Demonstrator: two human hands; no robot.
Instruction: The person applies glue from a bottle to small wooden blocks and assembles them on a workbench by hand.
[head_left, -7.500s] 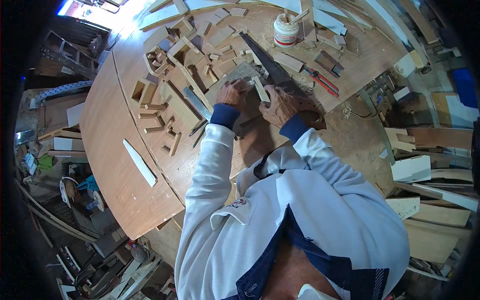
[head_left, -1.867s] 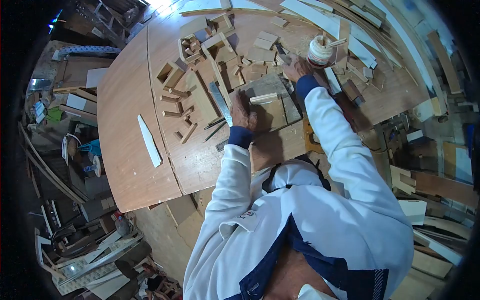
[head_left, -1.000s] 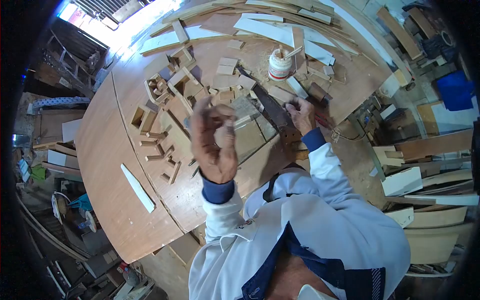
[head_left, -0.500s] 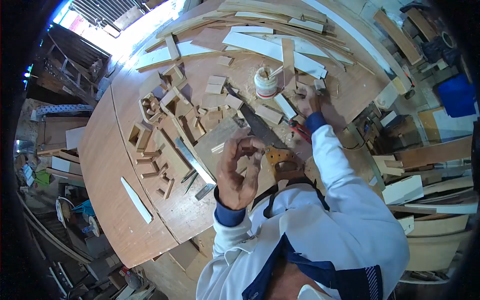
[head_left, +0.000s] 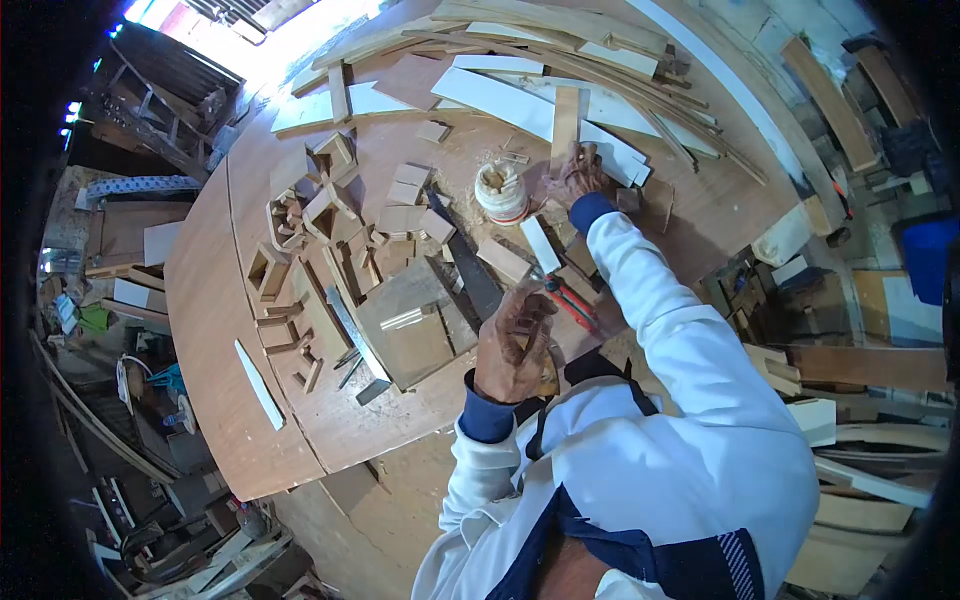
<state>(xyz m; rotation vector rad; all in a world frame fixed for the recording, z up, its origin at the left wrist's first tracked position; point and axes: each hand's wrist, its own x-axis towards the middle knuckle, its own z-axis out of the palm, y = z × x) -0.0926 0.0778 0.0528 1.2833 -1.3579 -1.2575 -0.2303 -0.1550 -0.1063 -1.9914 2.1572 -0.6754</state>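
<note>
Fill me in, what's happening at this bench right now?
A person stands at a round wooden table strewn with offcuts. The right hand reaches far across, by the white glue pot, gripping what looks like a stick. The left hand is raised near the body, fingers curled around a small wood piece. A handsaw and red-handled pliers lie between them.

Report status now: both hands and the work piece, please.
Left hand raised, pinching a small piece, unclear what. Right hand out by the glue pot. Handsaw lies between.
</note>
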